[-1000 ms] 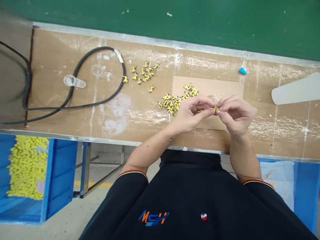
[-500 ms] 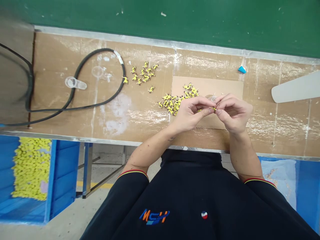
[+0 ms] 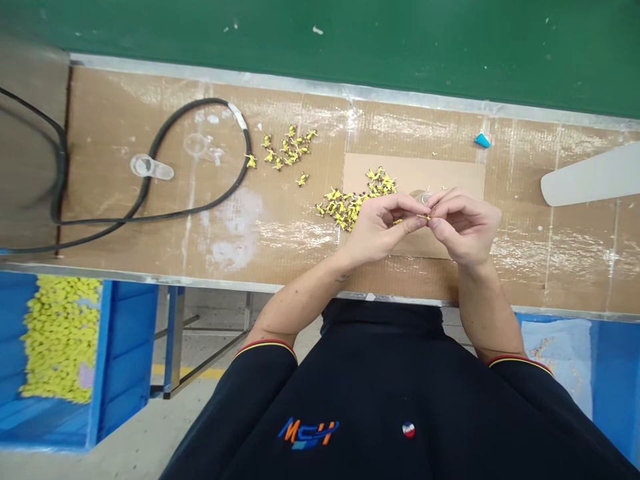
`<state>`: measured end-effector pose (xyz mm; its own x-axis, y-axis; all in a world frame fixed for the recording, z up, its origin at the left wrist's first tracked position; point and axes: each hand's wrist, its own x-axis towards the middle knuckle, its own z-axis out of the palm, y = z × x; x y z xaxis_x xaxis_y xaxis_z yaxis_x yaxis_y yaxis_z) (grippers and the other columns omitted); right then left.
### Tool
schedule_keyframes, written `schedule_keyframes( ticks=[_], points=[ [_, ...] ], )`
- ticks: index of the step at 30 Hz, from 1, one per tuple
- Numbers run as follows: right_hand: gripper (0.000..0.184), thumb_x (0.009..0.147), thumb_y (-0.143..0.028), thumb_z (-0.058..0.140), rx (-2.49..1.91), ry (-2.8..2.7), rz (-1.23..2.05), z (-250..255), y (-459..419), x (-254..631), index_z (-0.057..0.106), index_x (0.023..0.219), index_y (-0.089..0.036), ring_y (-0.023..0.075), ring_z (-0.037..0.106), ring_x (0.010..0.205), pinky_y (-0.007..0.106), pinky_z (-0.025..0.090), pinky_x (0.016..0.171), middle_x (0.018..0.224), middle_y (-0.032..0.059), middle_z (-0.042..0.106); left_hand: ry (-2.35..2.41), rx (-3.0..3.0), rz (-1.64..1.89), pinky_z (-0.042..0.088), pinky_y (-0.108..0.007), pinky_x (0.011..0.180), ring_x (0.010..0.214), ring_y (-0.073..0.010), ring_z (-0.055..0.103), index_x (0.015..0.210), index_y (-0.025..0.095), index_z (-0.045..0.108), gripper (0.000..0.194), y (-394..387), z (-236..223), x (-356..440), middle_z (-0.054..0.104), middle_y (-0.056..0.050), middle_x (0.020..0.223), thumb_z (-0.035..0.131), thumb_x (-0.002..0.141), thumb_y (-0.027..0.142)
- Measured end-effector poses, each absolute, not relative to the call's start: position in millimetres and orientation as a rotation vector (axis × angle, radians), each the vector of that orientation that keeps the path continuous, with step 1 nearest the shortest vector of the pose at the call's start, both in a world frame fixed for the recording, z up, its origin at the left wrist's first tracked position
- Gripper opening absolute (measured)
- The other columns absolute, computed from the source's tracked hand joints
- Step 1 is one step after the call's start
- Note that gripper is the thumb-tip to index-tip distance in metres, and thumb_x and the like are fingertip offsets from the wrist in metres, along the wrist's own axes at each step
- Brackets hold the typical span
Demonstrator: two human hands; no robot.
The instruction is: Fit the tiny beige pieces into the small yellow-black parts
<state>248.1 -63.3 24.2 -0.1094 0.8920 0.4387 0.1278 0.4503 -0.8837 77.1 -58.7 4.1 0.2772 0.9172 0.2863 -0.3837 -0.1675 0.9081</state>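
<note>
Because the tiny yellow part (image 3: 425,217) is so small, the left hand (image 3: 383,227) and right hand (image 3: 467,227) pinch it from both sides, their fingers (image 3: 415,225) tight together above the card (image 3: 453,172). More yellow parts (image 3: 345,208) lie just beside the left hand, and the bench's front edge (image 3: 210,281) runs close below the wrists.

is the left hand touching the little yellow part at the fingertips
Touching. The head view shows the small yellow part held at the fingertips of the left hand, with no gap visible between them.
</note>
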Motion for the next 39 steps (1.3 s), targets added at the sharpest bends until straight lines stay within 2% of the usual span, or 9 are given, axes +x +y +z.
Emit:
schedule_keyframes(
  ticks=[4,10,14,19,25,28,31,39],
  points=[
    [0.013,0.083,-0.027,0.077,-0.932,-1.544,0.892,25.0,-63.8,248.7,0.072,0.071,-0.025,0.0196,0.072,0.075,0.036,0.059,0.067,0.07,0.0007,0.07,0.613,1.454,1.349,0.06,-0.022,0.076,0.083,-0.0093,0.075,0.095,0.022,0.078,0.003,-56.4,3.4,73.4,0.079,-0.001,0.089,0.078,0.092,0.023],
    [0.016,0.082,-0.03,0.079,-0.923,-1.494,1.077,27.2,-63.3,250.9,0.071,0.069,-0.024,0.0181,0.069,0.073,0.034,0.057,0.066,0.068,0.0005,0.069,0.61,1.602,1.359,0.059,-0.021,0.074,0.08,-0.0086,0.074,0.095,0.022,0.077,0.004,-55.4,7.2,69.8,0.078,-0.001,0.086,0.077,0.092,0.019],
    [0.021,0.08,-0.036,0.082,-0.944,-1.488,1.156,27.2,-62.0,253.9,0.07,0.067,-0.024,0.0172,0.066,0.07,0.034,0.056,0.064,0.066,0.0001,0.067,0.586,1.508,1.3,0.058,-0.02,0.071,0.078,-0.0081,0.074,0.094,0.022,0.078,0.003,-57.1,8.5,70.2,0.078,-0.001,0.084,0.079,0.091,0.022],
    [0.024,0.082,-0.04,0.082,-0.916,-1.525,1.148,26.6,-60.6,254.1,0.07,0.069,-0.024,0.0161,0.063,0.065,0.033,0.053,0.06,0.066,0.0,0.067,0.588,1.352,1.18,0.058,-0.021,0.07,0.075,-0.0092,0.073,0.093,0.02,0.078,0.016,-58.7,9.3,69.6,0.077,-0.003,0.083,0.082,0.089,0.034],
    [0.033,0.084,-0.052,0.079,-1.038,-1.572,0.992,30.8,-61.3,257.9,0.068,0.07,-0.025,0.0173,0.061,0.066,0.035,0.052,0.062,0.065,0.0004,0.064,0.683,1.298,1.198,0.061,-0.022,0.073,0.076,-0.0097,0.074,0.092,0.018,0.076,0.026,-54.3,9.7,67.6,0.077,-0.003,0.084,0.082,0.088,0.043],
    [0.024,0.088,-0.044,0.074,-1.19,-1.659,0.751,35.4,-59.9,269.3,0.07,0.074,-0.026,0.0171,0.059,0.064,0.035,0.05,0.062,0.066,0.0,0.064,0.796,1.223,1.253,0.063,-0.024,0.073,0.077,-0.0111,0.075,0.094,0.017,0.074,0.035,-46.8,7.0,63.2,0.076,-0.003,0.087,0.082,0.086,0.05],
    [0.016,0.09,-0.033,0.07,-1.343,-1.833,0.531,37.0,-55.3,282.0,0.073,0.077,-0.025,0.0155,0.056,0.061,0.034,0.047,0.061,0.068,-0.0001,0.065,0.877,1.167,1.303,0.064,-0.026,0.074,0.077,-0.0123,0.076,0.095,0.017,0.072,0.037,-38.2,3.4,57.4,0.075,-0.002,0.085,0.084,0.084,0.049],
    [0.014,0.094,-0.029,0.066,-1.476,-2.107,0.383,25.6,-47.2,294.6,0.077,0.087,-0.024,0.0199,0.064,0.072,0.037,0.05,0.068,0.082,0.0051,0.071,0.904,1.108,1.332,0.064,-0.028,0.074,0.075,-0.0124,0.074,0.097,0.019,0.07,0.025,-30.8,1.1,53.1,0.069,0.0,0.081,0.083,0.085,0.037]
  ],
)
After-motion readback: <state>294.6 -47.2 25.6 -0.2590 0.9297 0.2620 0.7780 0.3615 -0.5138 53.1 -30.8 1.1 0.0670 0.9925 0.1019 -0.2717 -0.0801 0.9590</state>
